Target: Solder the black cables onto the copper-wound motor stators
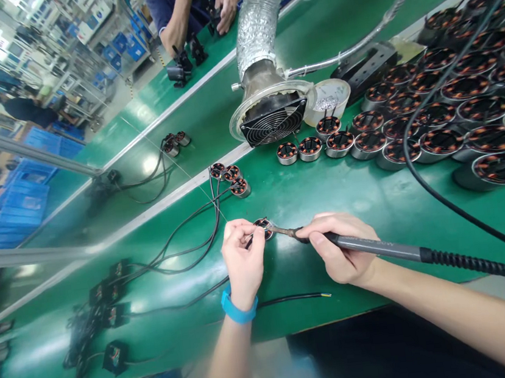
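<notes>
My right hand (340,249) grips a grey soldering iron (379,248) like a pen, its tip touching a small motor stator (264,227) on the green bench (327,198). My left hand (242,257), with a blue wristband, is closed in a pinch right beside the stator; it seems to hold a thin wire or solder strand against it, too fine to name. Black leads (202,232) run from the stator area to the left.
A fume extractor fan (274,122) on a silver duct (261,16) stands behind. Rows of stators (445,110) fill the right side; three more (230,179) lie centre. The iron's black cable (447,202) loops right. Another person's hands (221,9) work across the belt.
</notes>
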Tool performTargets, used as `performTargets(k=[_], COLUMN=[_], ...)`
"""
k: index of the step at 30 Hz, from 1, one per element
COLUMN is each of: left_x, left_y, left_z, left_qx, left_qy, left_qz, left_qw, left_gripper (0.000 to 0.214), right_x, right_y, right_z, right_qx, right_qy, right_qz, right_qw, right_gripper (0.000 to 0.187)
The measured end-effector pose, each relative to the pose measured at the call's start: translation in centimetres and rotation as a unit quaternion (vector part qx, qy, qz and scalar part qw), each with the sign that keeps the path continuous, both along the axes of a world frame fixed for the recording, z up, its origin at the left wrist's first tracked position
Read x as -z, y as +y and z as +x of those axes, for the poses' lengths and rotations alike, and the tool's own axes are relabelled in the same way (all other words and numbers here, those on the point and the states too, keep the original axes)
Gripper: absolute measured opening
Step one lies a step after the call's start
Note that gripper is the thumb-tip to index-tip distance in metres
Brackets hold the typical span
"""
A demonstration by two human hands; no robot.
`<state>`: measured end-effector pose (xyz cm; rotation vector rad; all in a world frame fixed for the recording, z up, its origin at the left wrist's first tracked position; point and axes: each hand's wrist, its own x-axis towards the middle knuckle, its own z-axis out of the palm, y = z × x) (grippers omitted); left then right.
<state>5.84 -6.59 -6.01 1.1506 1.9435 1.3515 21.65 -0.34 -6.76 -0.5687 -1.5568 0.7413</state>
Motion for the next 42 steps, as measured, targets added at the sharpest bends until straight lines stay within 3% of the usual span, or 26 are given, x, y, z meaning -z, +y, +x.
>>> performTargets(k=[7, 13, 21, 26, 35, 42], left_x=[0.0, -0.2, 0.0, -0.3, -0.3, -0.7], left_y=[0.1, 0.0, 0.0, 0.0, -0.7, -1.1], left_z=[0.0, 0.1, 0.0, 0.1, 0.2, 0.4], left_qx=[-0.005, -0.007, -0.005, 0.000, 0.030, 0.047], left_qy=[0.001, 0.004, -0.003, -0.008, 0.016, 0.044], left_qz=[0.001, -0.002, 0.001, 0.010, 0.020, 0.022], left_qw=[1.000, 1.000, 1.000, 1.000, 0.999, 0.998], left_gripper=[0.020, 0.020, 0.020, 0.019, 0.021, 0.019], right_x=[1.6, 1.8, 1.5, 0.6, 3.7, 3.3], right_y=[-0.4, -0.4, -0.5, 0.1, 0.2, 0.1], right_z=[0.2, 0.2, 0.2, -0.7, -3.1, -2.8], right_qx=[-0.002, -0.001, -0.007, -0.004, -0.126, -0.129], right_qy=[0.032, 0.028, 0.025, -0.055, -0.147, -0.139], right_qz=[-0.083, -0.094, -0.083, -0.040, 0.033, 0.040], right_qw=[0.996, 0.995, 0.996, 0.998, 0.980, 0.981], right_gripper=[0.016, 0.016, 0.016, 0.018, 0.049, 0.045])
